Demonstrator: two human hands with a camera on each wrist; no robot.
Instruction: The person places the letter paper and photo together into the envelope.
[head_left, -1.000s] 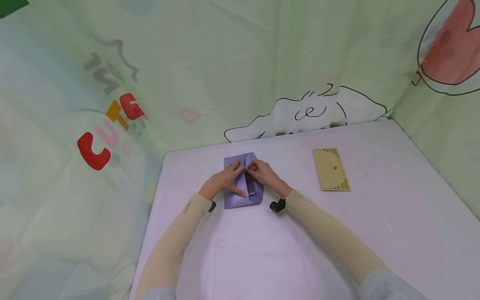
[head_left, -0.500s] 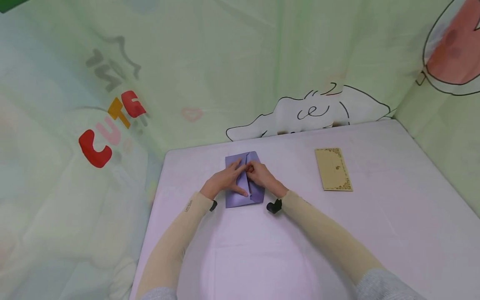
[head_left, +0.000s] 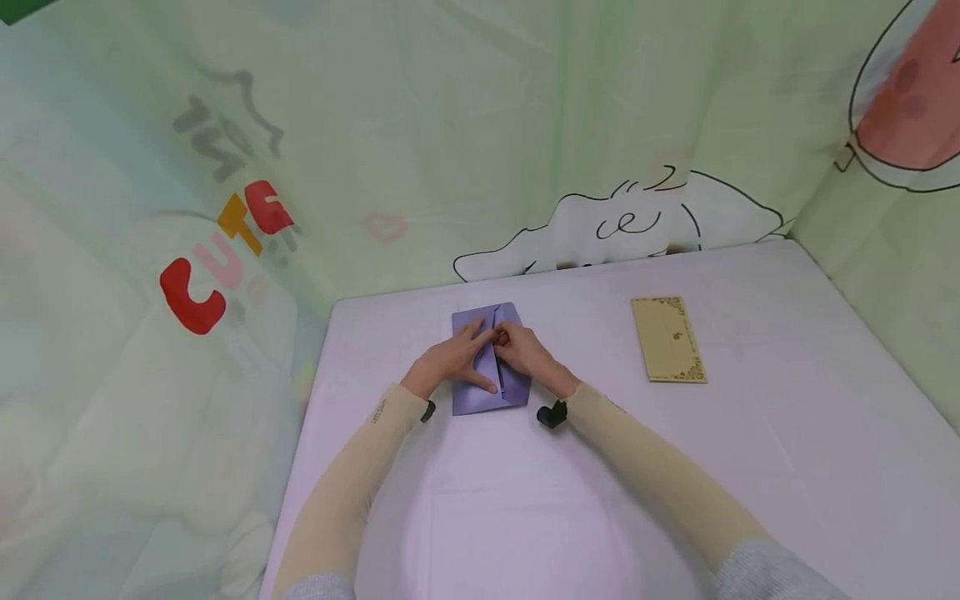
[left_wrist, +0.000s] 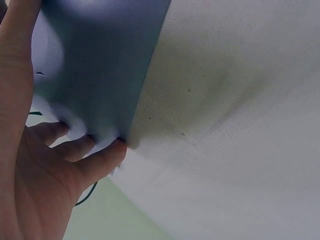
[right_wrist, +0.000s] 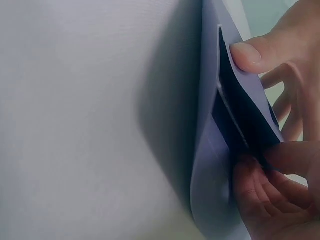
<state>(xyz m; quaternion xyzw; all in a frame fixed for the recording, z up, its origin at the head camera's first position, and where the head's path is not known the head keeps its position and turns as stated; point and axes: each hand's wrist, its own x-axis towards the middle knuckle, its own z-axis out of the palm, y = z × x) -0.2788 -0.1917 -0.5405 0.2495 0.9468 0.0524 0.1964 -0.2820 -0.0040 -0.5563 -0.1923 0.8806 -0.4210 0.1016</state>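
Observation:
A purple envelope [head_left: 468, 403] lies on the table with its flap [head_left: 513, 385] unfolded to the right. My left hand [head_left: 450, 358] rests spread on its body, thumb and index finger reaching to the mouth. In the left wrist view, several fingertips of it press the envelope [left_wrist: 100, 70] near its edge. My right hand [head_left: 528, 352] is at the mouth with curled fingers, pinching a thin dark card [right_wrist: 231, 111]. The right wrist view shows the mouth gaping, the card mostly inside, and the left thumb [right_wrist: 248, 56] on the upper panel. Fingers partly hide the card's end.
A tan rectangular card or envelope [head_left: 667, 342] with a brown ornamental border lies to the right on the pale tablecloth [head_left: 517, 508]. Printed green curtains [head_left: 420, 150] stand behind and to the left of the table.
The dark card has slid left, deeper into the envelope, so less of it shows at the mouth. My right hand has moved slightly with it, while the left stays in place.

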